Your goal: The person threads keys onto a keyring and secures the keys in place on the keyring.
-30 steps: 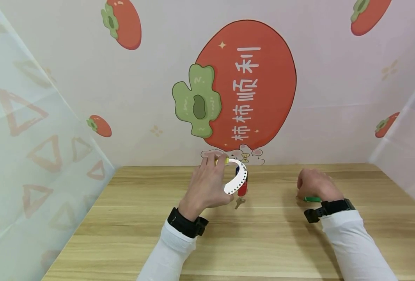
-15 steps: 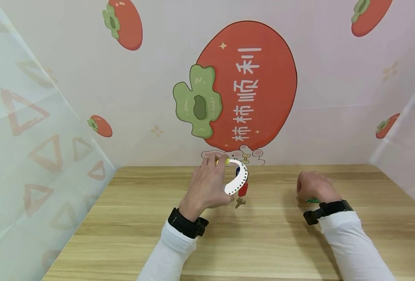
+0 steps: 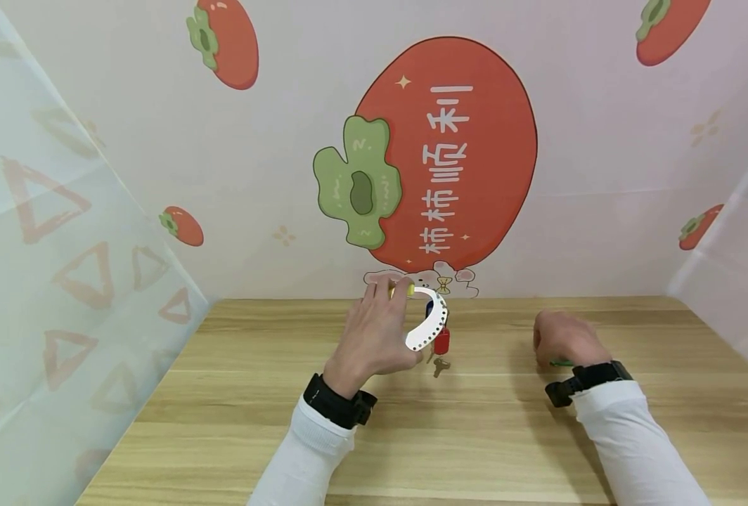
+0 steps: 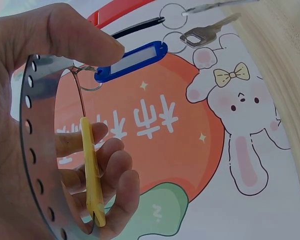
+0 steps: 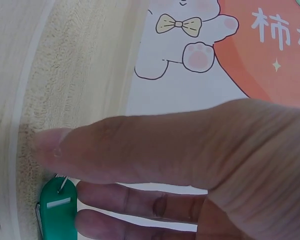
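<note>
My left hand [image 3: 377, 334] holds a curved band with a row of holes [image 3: 434, 327] above the table, its thumb and fingers around it. Tagged keys hang by this band: a blue key tag [image 4: 132, 62], a yellow key tag [image 4: 91, 172] by the fingers, a red key tag [image 3: 441, 342] and a metal key [image 4: 205, 36]. Low over the table at the right, my right hand [image 3: 566, 337] pinches the metal ring of a green key tag [image 5: 59, 210] between thumb and fingers. Most of this tag is hidden under the hand in the head view.
The wooden table [image 3: 475, 436] reaches back to a wall sheet [image 3: 273, 140] printed with persimmons. Pale side sheets [image 3: 64, 281] bound the table left and right. A black wrist strap [image 3: 332, 400] sits on each arm.
My right hand has shifted slightly left and toward me, and less of the green key tag shows. The red key tag and key have swung a little right. My left hand stays nearly still.
</note>
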`<state>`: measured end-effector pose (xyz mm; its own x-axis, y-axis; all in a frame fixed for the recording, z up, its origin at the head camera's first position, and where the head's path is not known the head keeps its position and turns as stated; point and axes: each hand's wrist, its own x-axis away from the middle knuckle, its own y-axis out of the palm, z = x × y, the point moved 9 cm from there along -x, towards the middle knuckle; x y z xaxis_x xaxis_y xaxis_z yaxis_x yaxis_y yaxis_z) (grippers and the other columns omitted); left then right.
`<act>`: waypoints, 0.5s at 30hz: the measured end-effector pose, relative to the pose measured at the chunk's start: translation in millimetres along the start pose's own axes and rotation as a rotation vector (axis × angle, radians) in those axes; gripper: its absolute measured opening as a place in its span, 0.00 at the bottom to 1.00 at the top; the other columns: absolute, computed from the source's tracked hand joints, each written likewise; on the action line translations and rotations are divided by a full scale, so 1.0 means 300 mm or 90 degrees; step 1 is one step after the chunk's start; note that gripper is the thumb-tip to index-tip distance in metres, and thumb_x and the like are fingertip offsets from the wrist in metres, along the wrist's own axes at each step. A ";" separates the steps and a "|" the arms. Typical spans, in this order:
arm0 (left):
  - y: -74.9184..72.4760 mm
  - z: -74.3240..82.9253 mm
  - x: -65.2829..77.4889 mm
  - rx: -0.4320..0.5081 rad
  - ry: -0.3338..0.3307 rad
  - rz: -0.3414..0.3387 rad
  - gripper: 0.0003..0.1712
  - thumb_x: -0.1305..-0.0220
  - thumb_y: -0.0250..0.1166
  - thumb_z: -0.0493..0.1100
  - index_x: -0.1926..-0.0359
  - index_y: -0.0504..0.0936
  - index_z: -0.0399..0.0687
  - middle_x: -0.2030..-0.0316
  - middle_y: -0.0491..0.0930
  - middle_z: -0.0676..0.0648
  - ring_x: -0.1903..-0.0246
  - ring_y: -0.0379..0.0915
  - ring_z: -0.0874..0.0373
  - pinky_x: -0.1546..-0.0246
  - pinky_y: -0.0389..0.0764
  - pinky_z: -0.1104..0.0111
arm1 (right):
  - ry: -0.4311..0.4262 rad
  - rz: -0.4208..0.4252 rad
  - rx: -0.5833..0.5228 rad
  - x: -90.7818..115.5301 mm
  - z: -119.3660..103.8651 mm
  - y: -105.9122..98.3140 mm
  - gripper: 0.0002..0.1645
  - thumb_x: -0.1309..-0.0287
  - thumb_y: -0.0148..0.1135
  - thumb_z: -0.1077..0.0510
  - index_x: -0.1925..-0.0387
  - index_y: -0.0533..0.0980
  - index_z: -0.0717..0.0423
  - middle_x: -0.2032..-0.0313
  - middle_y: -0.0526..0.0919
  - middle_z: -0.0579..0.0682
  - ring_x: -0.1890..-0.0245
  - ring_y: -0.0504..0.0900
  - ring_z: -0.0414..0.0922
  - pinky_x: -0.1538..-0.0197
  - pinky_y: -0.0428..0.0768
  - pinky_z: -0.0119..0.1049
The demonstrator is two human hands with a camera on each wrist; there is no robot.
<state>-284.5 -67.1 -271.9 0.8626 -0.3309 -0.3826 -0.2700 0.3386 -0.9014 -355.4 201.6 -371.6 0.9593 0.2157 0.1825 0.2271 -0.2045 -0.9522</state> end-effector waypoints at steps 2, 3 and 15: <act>-0.001 0.001 -0.001 0.001 0.000 0.002 0.53 0.62 0.81 0.53 0.34 0.69 0.43 0.41 0.71 0.37 0.51 0.74 0.44 0.59 0.80 0.51 | 0.002 -0.003 -0.001 0.000 0.000 0.004 0.14 0.69 0.74 0.67 0.79 0.78 0.51 0.75 0.78 0.47 0.73 0.74 0.48 0.73 0.73 0.42; -0.001 0.001 -0.001 0.001 -0.001 0.002 0.54 0.62 0.81 0.53 0.33 0.69 0.43 0.40 0.71 0.37 0.50 0.74 0.43 0.58 0.80 0.50 | 0.003 -0.006 -0.003 -0.001 0.001 0.007 0.14 0.69 0.74 0.68 0.79 0.78 0.51 0.75 0.78 0.47 0.73 0.74 0.47 0.73 0.73 0.41; 0.003 0.001 0.001 -0.005 -0.003 -0.011 0.53 0.62 0.81 0.51 0.34 0.69 0.43 0.42 0.70 0.38 0.53 0.73 0.45 0.59 0.79 0.51 | -0.006 -0.002 -0.018 -0.007 -0.003 0.023 0.18 0.66 0.56 0.73 0.88 0.67 0.46 0.83 0.64 0.42 0.79 0.63 0.42 0.77 0.60 0.36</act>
<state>-284.4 -66.6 -272.8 0.8691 -0.3331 -0.3657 -0.2580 0.3257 -0.9096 -355.6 199.0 -378.5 0.9569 0.2249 0.1835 0.2351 -0.2301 -0.9443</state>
